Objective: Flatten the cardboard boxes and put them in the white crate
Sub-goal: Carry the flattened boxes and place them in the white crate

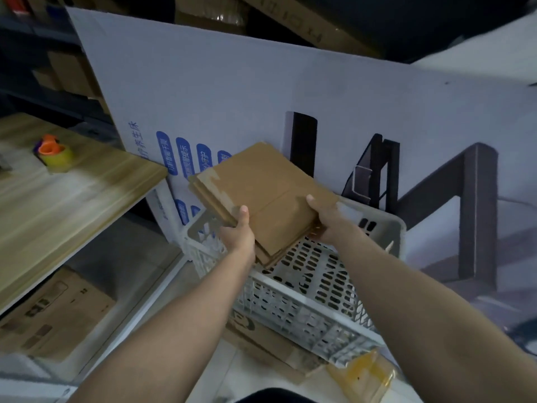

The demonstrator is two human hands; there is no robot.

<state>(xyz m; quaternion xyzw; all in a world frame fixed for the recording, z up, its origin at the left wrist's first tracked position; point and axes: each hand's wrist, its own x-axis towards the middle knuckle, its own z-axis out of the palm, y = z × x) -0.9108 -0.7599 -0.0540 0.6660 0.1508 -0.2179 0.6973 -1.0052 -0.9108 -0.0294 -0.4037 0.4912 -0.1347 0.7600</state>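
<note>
Stack of flattened brown cardboard boxes (261,199) gripped by left hand (238,237) and right hand (328,222) | long axis 11-to-5 | white perforated plastic crate (305,303) directly below, toward 5 o'clock | hands equally near.

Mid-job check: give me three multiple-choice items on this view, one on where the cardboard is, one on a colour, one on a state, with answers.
1. Where is the cardboard stack?
A. flat on the floor
B. held over the white crate
C. leaning on a shelf

2. What colour is the piece atop the tape roll on the wooden table?
A. orange
B. black
C. white

3. What state is the held cardboard in?
A. a standing open box
B. crumpled into a ball
C. flattened into sheets

Answers:
1 B, the left hand and right hand grip it above the crate's perforated floor.
2 A, an orange part sits on the yellowish roll.
3 C, thin layered edges show at its side.
</note>
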